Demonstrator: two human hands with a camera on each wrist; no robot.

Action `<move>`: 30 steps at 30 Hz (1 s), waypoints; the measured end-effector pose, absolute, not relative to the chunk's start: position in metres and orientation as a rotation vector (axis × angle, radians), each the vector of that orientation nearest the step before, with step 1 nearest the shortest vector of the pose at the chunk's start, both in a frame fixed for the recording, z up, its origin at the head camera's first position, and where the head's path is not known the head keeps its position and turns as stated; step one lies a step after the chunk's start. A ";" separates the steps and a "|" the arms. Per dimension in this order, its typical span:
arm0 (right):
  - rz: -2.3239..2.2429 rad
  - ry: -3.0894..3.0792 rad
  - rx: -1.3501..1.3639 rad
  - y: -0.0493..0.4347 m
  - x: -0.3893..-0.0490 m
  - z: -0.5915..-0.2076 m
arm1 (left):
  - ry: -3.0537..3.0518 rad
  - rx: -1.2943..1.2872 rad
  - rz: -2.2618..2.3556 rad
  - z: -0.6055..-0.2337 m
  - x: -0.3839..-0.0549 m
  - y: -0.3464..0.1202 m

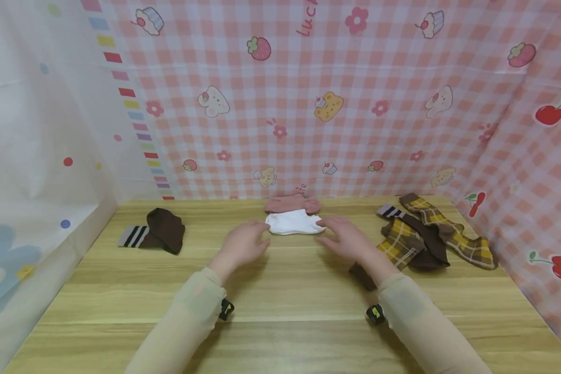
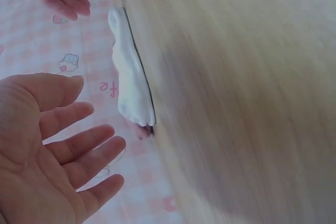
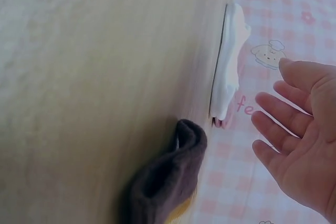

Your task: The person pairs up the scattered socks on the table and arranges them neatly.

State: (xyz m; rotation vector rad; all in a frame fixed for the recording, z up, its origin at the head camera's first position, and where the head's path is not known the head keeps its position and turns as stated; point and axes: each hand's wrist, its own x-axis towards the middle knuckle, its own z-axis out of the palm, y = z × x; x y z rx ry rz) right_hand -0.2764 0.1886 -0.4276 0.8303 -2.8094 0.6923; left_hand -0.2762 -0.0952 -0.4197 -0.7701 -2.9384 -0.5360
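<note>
Hovering over the table, your left hand has its fingers loosely spread and slightly bent. Your right hand matches: fingers apart, gently bent. The white sock lies flat between your two hands, one end near each set of fingertips; both wrist views show a gap to it. The pink sock sits just past the white one, farther from your hands.

Well left of your left hand: a folded brown sock with a grey, black-striped cuff. Right of your right hand: a loose heap. Front plaid sock is closest, partly hidden by your forearm in the head view; then a dark sock with a striped cuff; rear plaid sock outermost.

Surface under your hands is light wood grain. Beyond them hangs a pink checked cloth with cartoon prints; similar checks run down your right side. White cloth with coloured dots is on your left.
</note>
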 end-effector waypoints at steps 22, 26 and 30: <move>0.680 -2.821 0.683 0.247 -0.256 -0.412 | -2.825 -0.780 -0.736 -0.414 -0.247 -0.092; 0.697 -2.824 0.656 0.261 -0.253 -0.408 | -2.810 -0.802 -0.769 -0.413 -0.242 -0.088; 0.715 -2.819 0.633 0.274 -0.247 -0.404 | -2.782 -0.837 -0.799 -0.415 -0.239 -0.084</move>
